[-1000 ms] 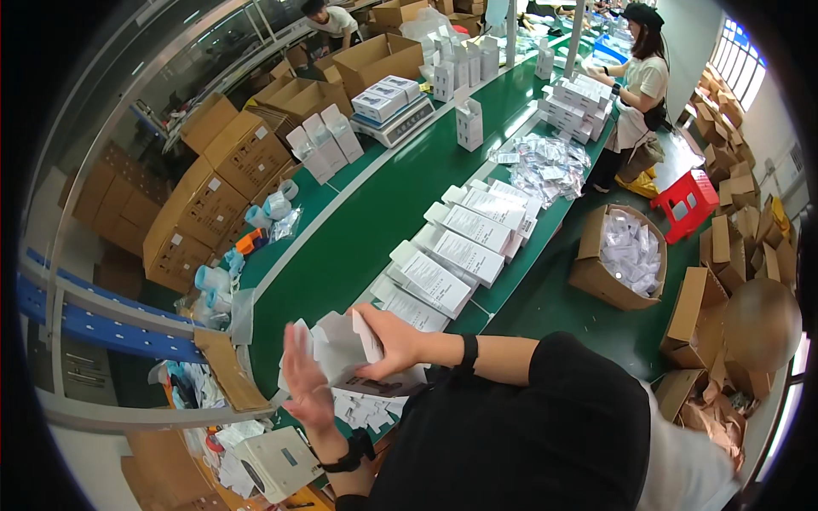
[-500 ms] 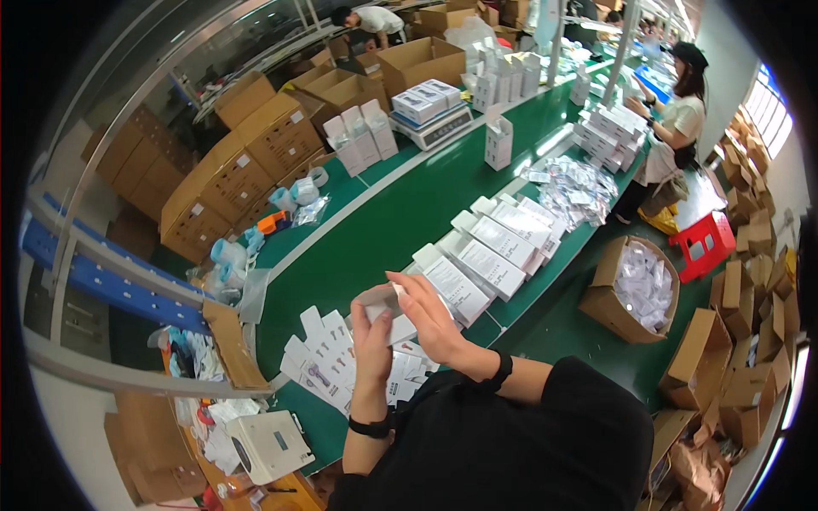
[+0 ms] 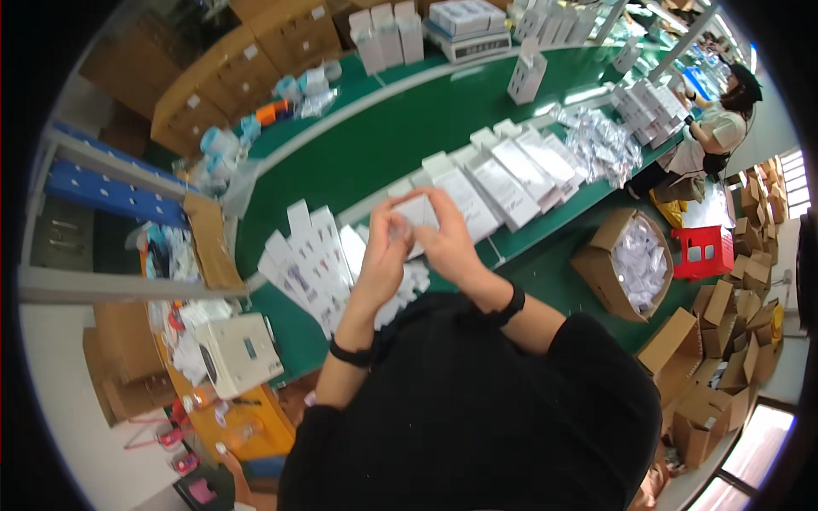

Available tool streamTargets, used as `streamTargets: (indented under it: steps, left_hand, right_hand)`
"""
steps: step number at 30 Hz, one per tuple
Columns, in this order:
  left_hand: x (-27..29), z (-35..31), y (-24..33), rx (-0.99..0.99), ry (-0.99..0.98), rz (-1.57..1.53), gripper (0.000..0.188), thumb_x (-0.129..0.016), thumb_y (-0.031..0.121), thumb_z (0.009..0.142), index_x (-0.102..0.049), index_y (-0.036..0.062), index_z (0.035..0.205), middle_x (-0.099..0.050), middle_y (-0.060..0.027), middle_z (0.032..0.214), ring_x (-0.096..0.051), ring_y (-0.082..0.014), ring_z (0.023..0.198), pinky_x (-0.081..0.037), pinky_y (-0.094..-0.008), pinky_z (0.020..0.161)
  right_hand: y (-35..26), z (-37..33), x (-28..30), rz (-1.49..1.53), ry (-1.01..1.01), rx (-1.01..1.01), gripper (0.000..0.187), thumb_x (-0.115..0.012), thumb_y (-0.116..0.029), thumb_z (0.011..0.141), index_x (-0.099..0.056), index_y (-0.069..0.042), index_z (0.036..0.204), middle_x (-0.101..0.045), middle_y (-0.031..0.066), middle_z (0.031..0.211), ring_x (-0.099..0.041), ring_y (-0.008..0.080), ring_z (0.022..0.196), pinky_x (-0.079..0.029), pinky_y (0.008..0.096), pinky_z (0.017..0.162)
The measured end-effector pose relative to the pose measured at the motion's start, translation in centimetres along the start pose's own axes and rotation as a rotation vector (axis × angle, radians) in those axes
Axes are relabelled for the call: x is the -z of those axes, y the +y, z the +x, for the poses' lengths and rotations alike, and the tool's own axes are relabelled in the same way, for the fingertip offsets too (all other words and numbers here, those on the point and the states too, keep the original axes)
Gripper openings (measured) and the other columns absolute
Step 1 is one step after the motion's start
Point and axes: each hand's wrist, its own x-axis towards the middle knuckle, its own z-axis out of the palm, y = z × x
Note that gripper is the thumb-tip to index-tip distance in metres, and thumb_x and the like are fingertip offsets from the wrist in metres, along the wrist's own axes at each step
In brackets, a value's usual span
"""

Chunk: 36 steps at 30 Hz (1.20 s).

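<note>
head view: left hand (image 3: 381, 262) and right hand (image 3: 452, 243) share one grip, fingers pinching a small white carton (image 3: 417, 209) between them, over the green worktop (image 3: 341, 162). flat printed carton blanks (image 3: 308, 262) fanned to the left.

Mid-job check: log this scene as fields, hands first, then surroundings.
Left hand: holding a white cardboard box, left side
Right hand: on the same box, right side
Work surface: green tabletop
Left of hands: fanned, flat white printed cardboard cartons
Right of hands: row of white rectangular cardboard boxes
Floor, right: open brown cardboard carton holding white packets; red plastic stool beside it
</note>
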Motion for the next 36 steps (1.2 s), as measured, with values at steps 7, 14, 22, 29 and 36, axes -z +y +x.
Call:
streamTargets:
  steps: [7,14,22,29,36]
  left_hand:
    - [2.2,-1.9,-0.7,-0.316,-0.17,0.525,0.091,-0.082,0.015,0.087,-0.028,0.0025,0.16,-0.055,-0.0164,0.146,-0.055,-0.0271,0.135,-0.046,-0.0386,0.11]
    - [1.8,-2.4,-1.1,-0.158,-0.096,0.324,0.096,-0.089,0.017,0.08,-0.033,0.0028,0.158,-0.054,-0.0181,0.148,-0.054,-0.0321,0.137,-0.045,-0.0408,0.112]
    - [8.5,-3.1,-5.0,-0.528,0.221,1.126,0.088,-0.087,0.02,0.076,-0.045,0.0058,0.152,-0.045,-0.0189,0.158,-0.041,-0.0413,0.146,-0.035,-0.0478,0.122]
    - [23.0,-6.8,-17.7,0.007,0.484,1.206,0.089,-0.081,0.029,0.078,-0.043,0.006,0.155,-0.036,-0.0191,0.164,-0.034,-0.042,0.15,-0.032,-0.0477,0.124]
    - [22.2,-7.2,-14.4,0.09,0.121,1.38,0.077,-0.075,0.013,0.076,-0.047,0.0028,0.148,-0.037,-0.0225,0.162,-0.038,-0.0417,0.148,-0.039,-0.0465,0.12]
  right_hand:
    - [0.6,-1.3,0.9,0.308,-0.014,-0.072,0.038,-0.054,-0.003,0.087,-0.058,0.001,0.125,-0.064,0.0091,0.113,-0.06,0.0166,0.108,-0.048,0.0321,0.096]
    - [0.7,-0.7,0.1,0.095,-0.084,-0.017,0.043,-0.061,-0.008,0.088,-0.055,0.0,0.13,-0.062,0.0113,0.121,-0.062,0.0197,0.108,-0.05,0.0345,0.095]
    - [5.0,-2.2,0.4,-0.357,-0.304,0.213,0.064,-0.084,-0.022,0.071,-0.057,-0.004,0.127,-0.058,0.0179,0.129,-0.062,0.04,0.113,-0.054,0.0428,0.096]
    - [13.6,-3.1,6.3,-1.005,-0.047,0.346,0.047,-0.081,-0.019,0.071,-0.066,-0.01,0.115,-0.057,0.0171,0.131,-0.056,0.0389,0.123,-0.045,0.0498,0.1]
    - [12.9,-2.0,5.1,-0.977,0.037,0.35,0.036,-0.079,-0.017,0.078,-0.068,-0.007,0.111,-0.059,0.0157,0.128,-0.053,0.0374,0.126,-0.039,0.05,0.106]
